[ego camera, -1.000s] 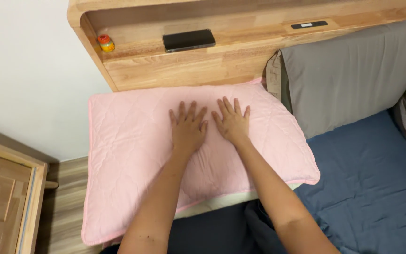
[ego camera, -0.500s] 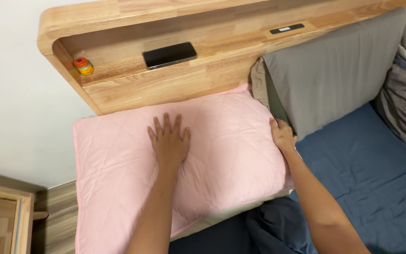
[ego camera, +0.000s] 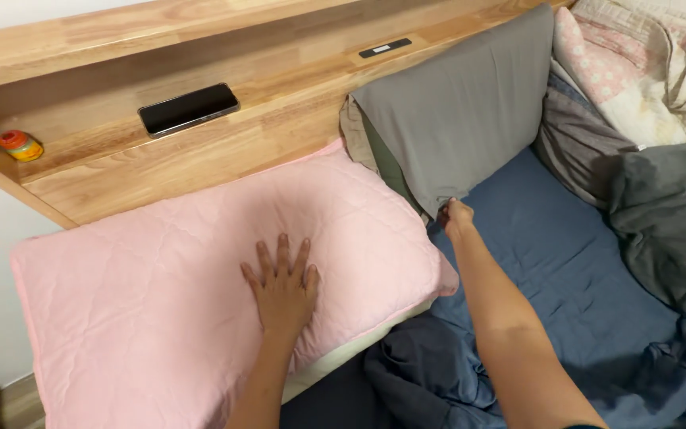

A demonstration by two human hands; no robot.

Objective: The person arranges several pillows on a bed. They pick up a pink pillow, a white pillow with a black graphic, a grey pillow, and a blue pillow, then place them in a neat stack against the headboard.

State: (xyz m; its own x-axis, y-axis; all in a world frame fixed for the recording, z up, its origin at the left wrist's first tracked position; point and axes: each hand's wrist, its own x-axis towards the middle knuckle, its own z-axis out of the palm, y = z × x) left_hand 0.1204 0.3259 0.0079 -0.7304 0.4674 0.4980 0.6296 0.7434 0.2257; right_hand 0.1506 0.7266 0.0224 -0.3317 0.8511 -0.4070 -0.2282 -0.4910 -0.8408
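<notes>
- Since half a second ago: your right hand (ego camera: 456,214) has left the pink pillow's (ego camera: 160,294) edge and reached up to the grey pillow's (ego camera: 458,111) lower corner; your left hand (ego camera: 283,286) has stayed flat on the pink one.
- Left hand: fingers spread, open, palm pressing down near the pink pillow's middle; grasping nothing.
- Right hand: fingers closed, pinching the grey pillow's bottom corner.
- Grey pillow: propped against the headboard (ego camera: 224,151), at 1 o'clock from the pink pillow; its body rises toward 12 o'clock from your right fingers, long axis running 10 to 4. Your right hand is the nearer one.
- Pink pillow: lying flat, long axis roughly 8 to 2.
- Shelf: phone (ego camera: 189,108) face up; small orange toy (ego camera: 19,145) at 9 o'clock from it.
- Sheet (ego camera: 565,262): blue, under your right forearm.
- Bedding (ego camera: 660,183): heaped at 3 o'clock.
</notes>
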